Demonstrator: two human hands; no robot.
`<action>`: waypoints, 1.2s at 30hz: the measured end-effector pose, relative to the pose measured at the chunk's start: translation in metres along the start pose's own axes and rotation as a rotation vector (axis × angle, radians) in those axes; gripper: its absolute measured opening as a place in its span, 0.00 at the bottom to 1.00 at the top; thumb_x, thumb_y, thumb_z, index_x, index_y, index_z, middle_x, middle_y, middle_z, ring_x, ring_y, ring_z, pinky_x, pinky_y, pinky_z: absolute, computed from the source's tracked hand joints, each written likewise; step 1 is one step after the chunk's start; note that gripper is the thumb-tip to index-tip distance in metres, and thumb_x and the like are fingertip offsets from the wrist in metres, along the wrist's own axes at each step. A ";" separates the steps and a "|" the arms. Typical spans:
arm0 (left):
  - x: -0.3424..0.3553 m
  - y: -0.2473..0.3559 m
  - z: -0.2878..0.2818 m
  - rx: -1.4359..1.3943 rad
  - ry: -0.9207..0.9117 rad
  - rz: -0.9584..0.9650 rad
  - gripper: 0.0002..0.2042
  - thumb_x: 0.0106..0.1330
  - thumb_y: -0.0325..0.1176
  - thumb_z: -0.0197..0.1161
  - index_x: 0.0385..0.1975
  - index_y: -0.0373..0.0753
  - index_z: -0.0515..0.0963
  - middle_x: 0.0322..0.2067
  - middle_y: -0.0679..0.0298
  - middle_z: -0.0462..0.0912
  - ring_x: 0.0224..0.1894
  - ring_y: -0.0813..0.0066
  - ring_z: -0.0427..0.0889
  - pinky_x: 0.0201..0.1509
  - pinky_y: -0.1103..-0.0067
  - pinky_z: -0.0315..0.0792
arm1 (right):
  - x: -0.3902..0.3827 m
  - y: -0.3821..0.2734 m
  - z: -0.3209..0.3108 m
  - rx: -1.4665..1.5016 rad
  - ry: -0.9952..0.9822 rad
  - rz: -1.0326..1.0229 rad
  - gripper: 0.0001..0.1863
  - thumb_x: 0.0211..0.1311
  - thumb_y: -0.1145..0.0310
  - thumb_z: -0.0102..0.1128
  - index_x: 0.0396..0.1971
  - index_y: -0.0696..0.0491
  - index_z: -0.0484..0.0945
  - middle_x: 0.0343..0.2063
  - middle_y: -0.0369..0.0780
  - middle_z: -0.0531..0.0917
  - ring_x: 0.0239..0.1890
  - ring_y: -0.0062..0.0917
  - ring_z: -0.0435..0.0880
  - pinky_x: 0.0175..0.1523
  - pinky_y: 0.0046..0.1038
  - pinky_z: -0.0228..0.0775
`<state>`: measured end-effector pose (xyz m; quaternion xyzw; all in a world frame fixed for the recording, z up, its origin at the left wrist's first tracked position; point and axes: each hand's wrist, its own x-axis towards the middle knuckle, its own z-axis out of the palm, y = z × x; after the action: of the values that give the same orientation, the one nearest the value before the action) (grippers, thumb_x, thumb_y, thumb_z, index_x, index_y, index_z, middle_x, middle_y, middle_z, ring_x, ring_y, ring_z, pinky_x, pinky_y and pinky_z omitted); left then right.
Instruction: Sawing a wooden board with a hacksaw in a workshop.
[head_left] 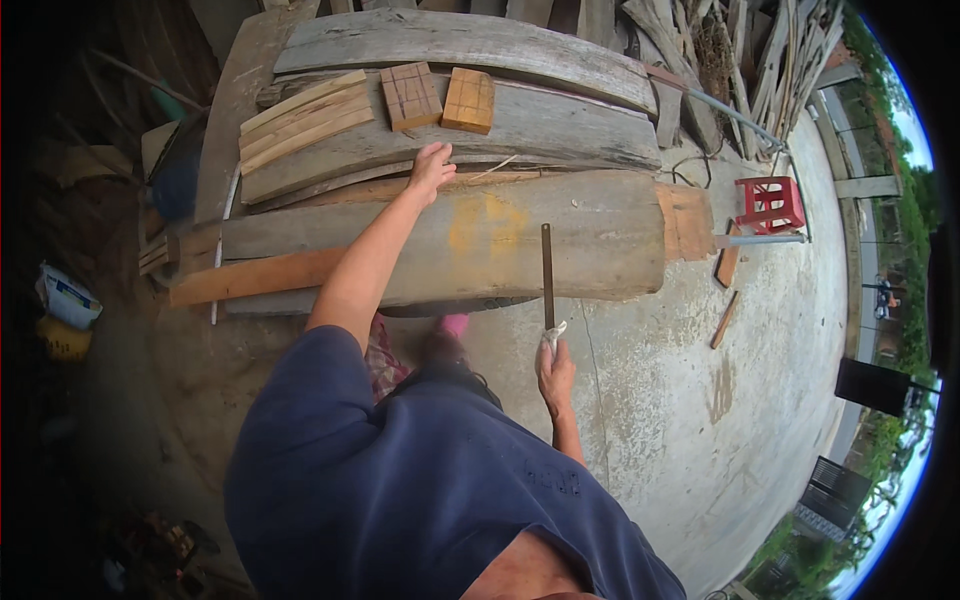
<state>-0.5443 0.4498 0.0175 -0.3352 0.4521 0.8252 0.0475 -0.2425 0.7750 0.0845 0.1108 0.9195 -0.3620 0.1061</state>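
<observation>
Clasps a blade (547, 275) in the right grip (557, 375), jutting forward from it. Looks narrow, dark, whitish where held. Has left grip (432, 172) unclenched.

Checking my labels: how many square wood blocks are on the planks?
2: a brown block at left and an orange block just right of it, both beyond the left hand. None looks hidden.
</observation>
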 end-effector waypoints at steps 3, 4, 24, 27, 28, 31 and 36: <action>-0.064 0.012 -0.074 0.541 -0.206 0.178 0.30 0.66 0.44 0.62 0.63 0.36 0.62 0.61 0.50 0.65 0.57 0.53 0.72 0.60 0.65 0.69 | 0.007 -0.021 0.008 0.087 0.067 -0.050 0.14 0.70 0.60 0.51 0.36 0.58 0.70 0.22 0.53 0.78 0.27 0.49 0.81 0.31 0.41 0.69; -0.080 0.015 -0.109 0.837 -0.170 0.434 0.30 0.64 0.45 0.63 0.62 0.38 0.65 0.59 0.50 0.67 0.57 0.55 0.72 0.59 0.65 0.69 | 0.006 -0.025 0.014 0.092 0.041 -0.058 0.14 0.70 0.60 0.51 0.36 0.58 0.70 0.22 0.53 0.78 0.26 0.48 0.81 0.31 0.40 0.69; -0.132 0.037 -0.268 1.889 -0.528 0.710 0.44 0.53 0.42 0.72 0.69 0.49 0.54 0.63 0.56 0.61 0.63 0.52 0.59 0.67 0.57 0.51 | -0.138 -0.145 0.220 0.236 0.039 -0.051 0.16 0.72 0.58 0.49 0.36 0.58 0.71 0.23 0.45 0.76 0.26 0.29 0.75 0.33 0.33 0.67; -0.127 0.038 -0.256 1.888 -0.597 0.734 0.43 0.52 0.41 0.72 0.69 0.50 0.55 0.65 0.57 0.60 0.64 0.52 0.59 0.67 0.56 0.51 | -0.146 -0.151 0.226 0.236 0.102 -0.030 0.16 0.72 0.58 0.49 0.36 0.58 0.71 0.23 0.46 0.77 0.26 0.30 0.76 0.33 0.34 0.67; -0.128 0.037 -0.252 1.888 -0.616 0.755 0.43 0.52 0.40 0.73 0.69 0.51 0.55 0.65 0.58 0.60 0.64 0.52 0.59 0.67 0.55 0.51 | -0.149 -0.150 0.227 0.237 0.120 -0.008 0.16 0.72 0.58 0.49 0.36 0.58 0.71 0.23 0.46 0.77 0.26 0.30 0.76 0.33 0.34 0.67; -0.145 0.041 -0.224 1.887 -0.756 0.650 0.43 0.54 0.34 0.71 0.70 0.50 0.54 0.66 0.56 0.57 0.68 0.47 0.53 0.73 0.53 0.41 | -0.149 -0.141 0.231 0.225 0.196 0.016 0.15 0.72 0.59 0.48 0.34 0.58 0.70 0.23 0.49 0.78 0.25 0.41 0.80 0.31 0.40 0.68; -0.136 0.028 -0.219 1.886 -0.770 0.779 0.39 0.55 0.45 0.69 0.68 0.56 0.57 0.59 0.59 0.64 0.61 0.55 0.60 0.66 0.58 0.51 | -0.127 -0.135 0.247 0.161 0.224 -0.014 0.13 0.71 0.61 0.48 0.33 0.57 0.68 0.25 0.52 0.78 0.28 0.49 0.78 0.34 0.44 0.67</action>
<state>-0.3382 0.2935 0.0384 0.2833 0.9330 0.1546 0.1592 -0.1307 0.4924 0.0289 0.1522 0.8942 -0.4209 -0.0092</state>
